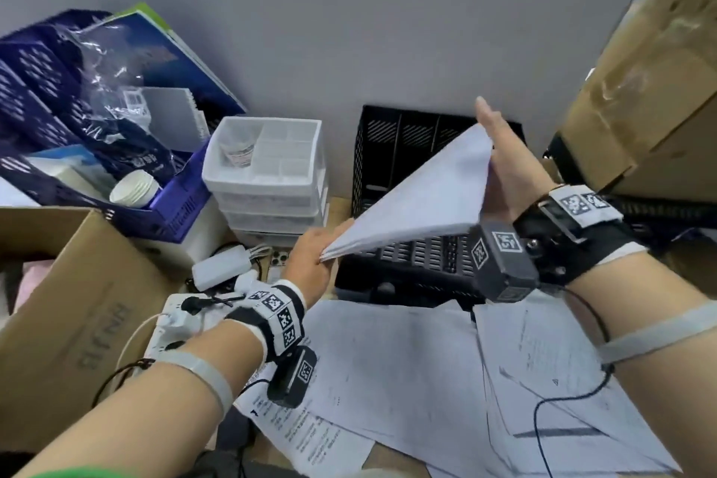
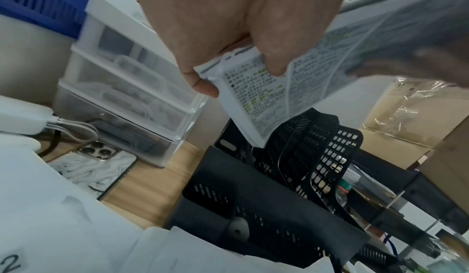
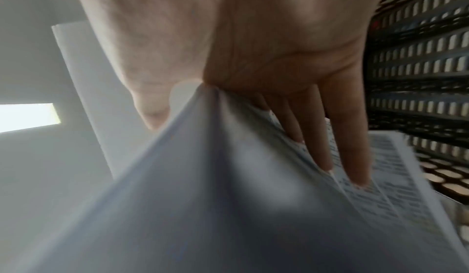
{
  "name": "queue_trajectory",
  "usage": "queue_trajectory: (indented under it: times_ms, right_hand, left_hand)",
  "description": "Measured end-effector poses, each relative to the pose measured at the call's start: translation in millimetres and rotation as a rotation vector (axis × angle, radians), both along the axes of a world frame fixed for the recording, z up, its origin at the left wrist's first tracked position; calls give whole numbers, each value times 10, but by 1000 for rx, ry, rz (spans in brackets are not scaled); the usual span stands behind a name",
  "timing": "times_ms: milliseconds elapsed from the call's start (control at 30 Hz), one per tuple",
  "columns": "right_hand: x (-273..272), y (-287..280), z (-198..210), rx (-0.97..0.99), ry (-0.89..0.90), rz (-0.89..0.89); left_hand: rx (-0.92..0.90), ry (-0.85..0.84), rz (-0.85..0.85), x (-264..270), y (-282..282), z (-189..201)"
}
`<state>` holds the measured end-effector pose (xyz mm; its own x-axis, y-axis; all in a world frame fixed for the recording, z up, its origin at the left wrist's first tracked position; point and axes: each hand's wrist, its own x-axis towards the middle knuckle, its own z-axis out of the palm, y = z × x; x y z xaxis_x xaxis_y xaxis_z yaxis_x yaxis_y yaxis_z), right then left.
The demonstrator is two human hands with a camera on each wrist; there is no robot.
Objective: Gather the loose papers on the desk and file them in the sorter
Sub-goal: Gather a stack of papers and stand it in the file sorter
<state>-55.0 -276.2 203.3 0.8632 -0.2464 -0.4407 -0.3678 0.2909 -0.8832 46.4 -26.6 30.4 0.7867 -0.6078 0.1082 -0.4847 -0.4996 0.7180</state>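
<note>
- The left hand (image 1: 310,256) pinches the near corner of a thin sheaf of papers (image 1: 419,194), thumb on top and fingers curled beneath; the right hand (image 1: 500,167) takes the far edge, thumb on one face and straight fingers laid along the printed face, so the sheaf hangs tilted between the two.
- The sheaf is in the air just over the black sorter (image 1: 388,151), at about 12 o'clock from the person; no part of it is in a slot yet, and the slots that show look bare.
- Filing seems barely begun; one bundle is gathered, while many loose sheets (image 1: 407,361) lie overlapping on the surface at 6 o'clock, all to be collected.
- The wooden surface (image 2: 142,185) is crowded; white drawers (image 1: 267,182) at 11 o'clock, a blue basket (image 1: 170,206) at 10, a cardboard box (image 1: 77,307) at 9, a phone (image 2: 96,167) and a power strip (image 1: 174,326) by the left wrist.
- A plain grey wall (image 1: 349,31) stands behind; stacked cartons (image 1: 640,89) rise at 2 o'clock.
</note>
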Motion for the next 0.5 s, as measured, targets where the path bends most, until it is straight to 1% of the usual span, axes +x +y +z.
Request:
queue_trajectory:
  times_ms: [67,133,167,200,300,367,433,500]
  right_hand:
    - [164,65,79,-164,-15,2]
    - [356,155,125,-340,-16,34]
    - [449,179,143,-410,-2,58]
    - [520,212,184,-450,16,93]
    - [805,279,312,-591,73,193]
    - [952,294,364,-752,134,279]
    - [1146,286,341,-896,201,273]
    - [1290,281,303,-970,247,230]
  left_hand:
    - [10,76,0,112,-21,-135]
    - [23,137,34,155,-80,-168]
    - [45,170,15,176,-118,-179]
    - [68,200,-1,144,-149,-150]
    - [97,254,-18,218,-239,-253]
    - [137,263,-24,215,-305,-279]
    - [148,334,-50,284,-377,-288]
    - [137,366,-46,402,-445,-353]
